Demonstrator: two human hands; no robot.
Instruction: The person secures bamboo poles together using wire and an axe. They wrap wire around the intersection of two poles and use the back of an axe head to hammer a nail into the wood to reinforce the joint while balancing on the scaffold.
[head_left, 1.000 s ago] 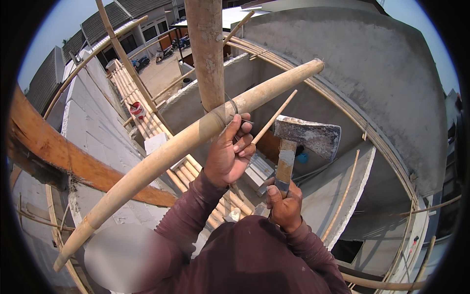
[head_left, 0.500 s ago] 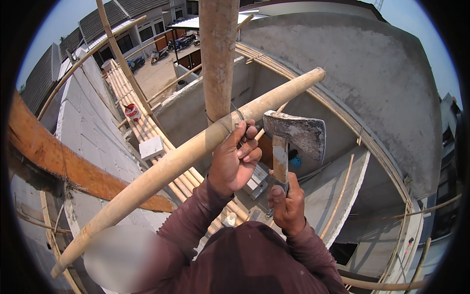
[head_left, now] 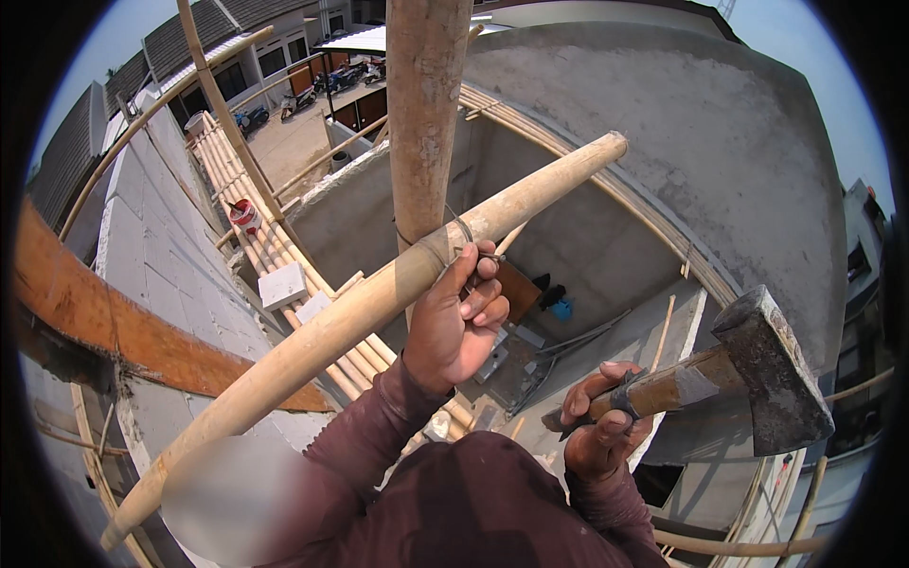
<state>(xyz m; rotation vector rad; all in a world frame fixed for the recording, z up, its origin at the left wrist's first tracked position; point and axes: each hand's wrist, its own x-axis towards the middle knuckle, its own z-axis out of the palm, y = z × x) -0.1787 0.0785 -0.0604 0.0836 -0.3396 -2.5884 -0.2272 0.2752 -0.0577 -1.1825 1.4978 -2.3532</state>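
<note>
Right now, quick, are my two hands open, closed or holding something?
Left hand: closed, pinching the wire.
Right hand: closed, holding the axe by its handle.

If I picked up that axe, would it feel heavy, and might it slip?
The axe would probably feel top-heavy: its thick, metal-looking head sits at one end. Its straight, wood-like handle is likely stiff. The grey, tape-like wrap on it may help your grip, though its texture is hard to tell.

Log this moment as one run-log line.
left hand: pinching wire | right hand: gripping axe | slanting bamboo pole: wire-wrapped, crossing upright pole | axe: right of both poles
</note>
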